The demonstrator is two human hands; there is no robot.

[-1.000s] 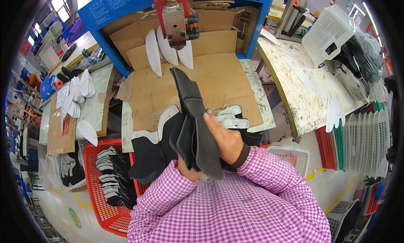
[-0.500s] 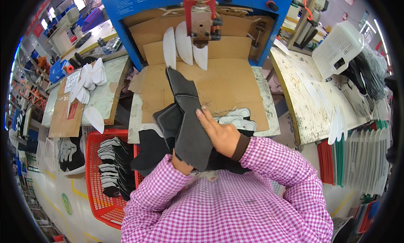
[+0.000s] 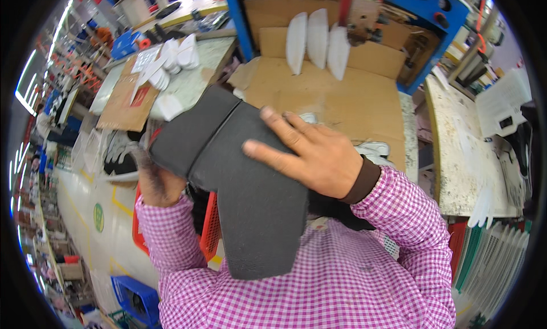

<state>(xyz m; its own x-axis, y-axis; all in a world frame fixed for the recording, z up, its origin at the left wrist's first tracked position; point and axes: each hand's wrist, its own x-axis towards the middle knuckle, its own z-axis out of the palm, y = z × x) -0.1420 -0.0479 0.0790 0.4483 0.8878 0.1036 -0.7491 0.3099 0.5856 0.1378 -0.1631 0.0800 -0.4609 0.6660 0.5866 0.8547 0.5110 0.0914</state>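
Observation:
A black padded piece (image 3: 256,203) with a stitched seam across its upper part is raised close to my chest, tilted so its broad face shows. My right hand (image 3: 313,152) lies flat on that face, fingers spread over its upper right edge. At the piece's left edge is my left hand (image 3: 159,184), smeared by motion; its fingers cannot be made out clearly, and whether it grips the piece is unclear. Behind my right hand, pale-edged pieces (image 3: 373,151) lie partly hidden on the cardboard sheet (image 3: 364,109).
A blue-framed press (image 3: 441,50) stands ahead, with white curved pieces (image 3: 317,38) leaning against cardboard inside it. More white pieces (image 3: 185,52) lie on the left table. A red basket (image 3: 212,221) sits below at left, mostly covered. The right table (image 3: 456,181) has worn edges.
The black piece has come nearer and swung to the left, showing more of its face. My left hand has moved out to the left. The view has turned left.

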